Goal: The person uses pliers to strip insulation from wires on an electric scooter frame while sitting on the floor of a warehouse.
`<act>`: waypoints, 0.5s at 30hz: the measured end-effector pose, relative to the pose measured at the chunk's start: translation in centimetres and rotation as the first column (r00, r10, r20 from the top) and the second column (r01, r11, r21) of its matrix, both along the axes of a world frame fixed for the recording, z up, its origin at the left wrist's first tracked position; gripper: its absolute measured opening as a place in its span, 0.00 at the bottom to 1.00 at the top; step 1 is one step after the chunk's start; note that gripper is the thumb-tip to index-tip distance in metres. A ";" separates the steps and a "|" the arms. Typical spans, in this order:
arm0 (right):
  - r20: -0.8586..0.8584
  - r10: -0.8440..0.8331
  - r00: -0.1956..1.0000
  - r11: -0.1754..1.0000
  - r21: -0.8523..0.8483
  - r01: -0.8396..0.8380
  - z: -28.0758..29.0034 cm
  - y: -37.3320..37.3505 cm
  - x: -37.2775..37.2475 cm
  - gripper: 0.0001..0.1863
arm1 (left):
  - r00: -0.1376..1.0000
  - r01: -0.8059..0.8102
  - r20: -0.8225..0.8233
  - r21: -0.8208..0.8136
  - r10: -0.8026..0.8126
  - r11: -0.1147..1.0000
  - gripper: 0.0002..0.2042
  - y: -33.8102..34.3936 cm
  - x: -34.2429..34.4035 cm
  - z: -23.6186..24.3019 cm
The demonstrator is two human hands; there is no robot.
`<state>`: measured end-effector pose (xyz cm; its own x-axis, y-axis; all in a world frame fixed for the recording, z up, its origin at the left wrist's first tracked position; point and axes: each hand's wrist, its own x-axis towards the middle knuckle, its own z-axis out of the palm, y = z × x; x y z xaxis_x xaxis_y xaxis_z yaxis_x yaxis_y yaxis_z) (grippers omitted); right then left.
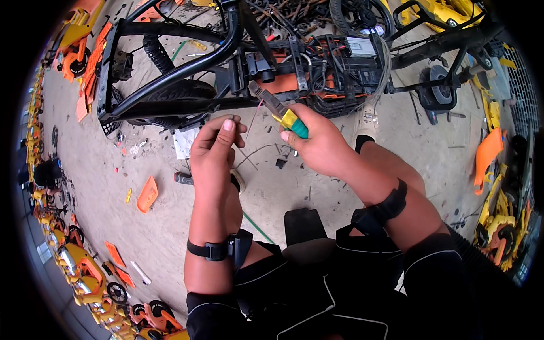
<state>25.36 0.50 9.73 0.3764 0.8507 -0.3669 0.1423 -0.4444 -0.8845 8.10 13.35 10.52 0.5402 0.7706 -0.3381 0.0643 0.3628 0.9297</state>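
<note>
My right hand (323, 141) is closed round the yellow and green handles of a pair of pliers (273, 103). The metal jaws point up and left, toward the lower bars of a black scooter frame (187, 79). A thin pink wire shows just beside the jaws. To the left, my left hand (218, 141) is closed, with the thumb pressed against curled fingers. Whatever it may pinch is hidden or too small to make out. Open wiring and black battery-bay parts (334, 73) lie in the frame beyond both hands.
Loose orange panels (148, 194) and scraps lie on the concrete floor (317, 187). A rear wheel (175, 96) sits under the frame. Yellow and orange scooters (79, 266) line the left side, with more yellow and orange parts (490, 153) at right. My shoe (367, 122) stands near the frame.
</note>
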 end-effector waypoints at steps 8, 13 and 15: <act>0.043 0.041 0.998 0.999 -0.023 -0.040 -1.0 0.5 0.0 0.19 | 0.994 0.098 0.073 -0.231 -0.083 0.968 0.12 0.7 0.3 -0.4; 0.123 0.031 0.992 0.999 0.013 -0.033 -2.4 0.5 -0.1 0.18 | 0.993 0.118 0.051 -0.228 -0.109 0.966 0.12 0.9 0.9 -0.9; 0.117 0.047 0.992 0.999 -0.009 -0.046 -2.6 0.7 0.0 0.19 | 0.992 0.130 0.036 -0.223 -0.125 0.966 0.11 1.0 1.0 -1.1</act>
<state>25.35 1.17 7.17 0.3772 0.8660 -0.3282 0.2649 -0.4405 -0.8578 9.10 14.38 9.46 0.6378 0.6006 -0.4821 0.1047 0.5526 0.8268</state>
